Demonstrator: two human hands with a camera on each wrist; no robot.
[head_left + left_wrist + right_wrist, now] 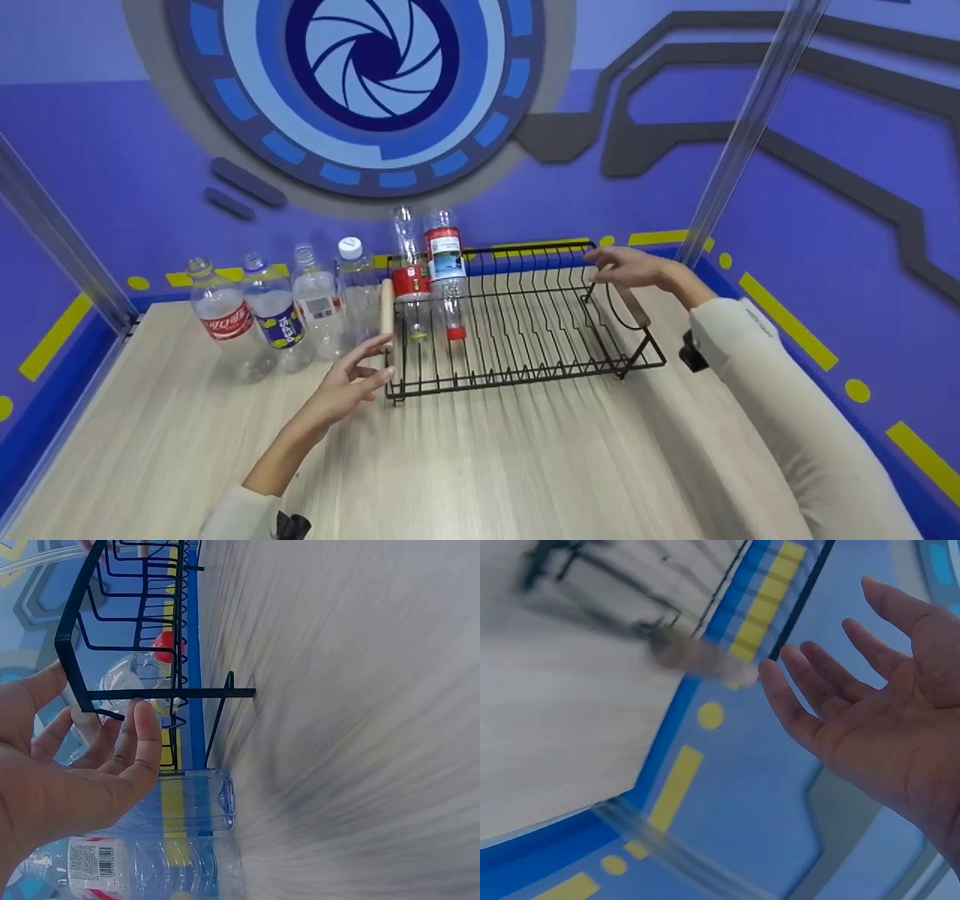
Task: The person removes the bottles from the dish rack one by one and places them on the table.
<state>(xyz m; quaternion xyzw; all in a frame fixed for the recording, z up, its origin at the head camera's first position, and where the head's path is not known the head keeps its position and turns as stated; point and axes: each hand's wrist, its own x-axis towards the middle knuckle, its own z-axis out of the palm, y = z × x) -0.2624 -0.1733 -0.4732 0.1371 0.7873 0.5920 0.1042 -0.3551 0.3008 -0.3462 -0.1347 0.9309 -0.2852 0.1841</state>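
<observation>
A black wire rack (525, 330) with wooden end handles stands on the table. My left hand (345, 386) is at its front left corner, fingers loosely curved. In the left wrist view, the left hand's fingers (142, 739) are close against the corner frame; firm contact is unclear. Beside the rack's back right, above the right wooden handle (631, 306), my right hand (630, 268) has its fingers spread with nothing in them. Two plastic bottles lean cap-down in the rack's left part: a red-labelled bottle (412, 281) with a yellow cap, and a red-capped bottle (446, 262).
Several bottles stand left of the rack: a cola bottle (228, 321), a Pepsi bottle (280, 324), a clear bottle with a barcode label (318, 307) and a white-capped bottle (358, 296). Blue panels (525, 202) enclose the table (480, 465) behind and at both sides.
</observation>
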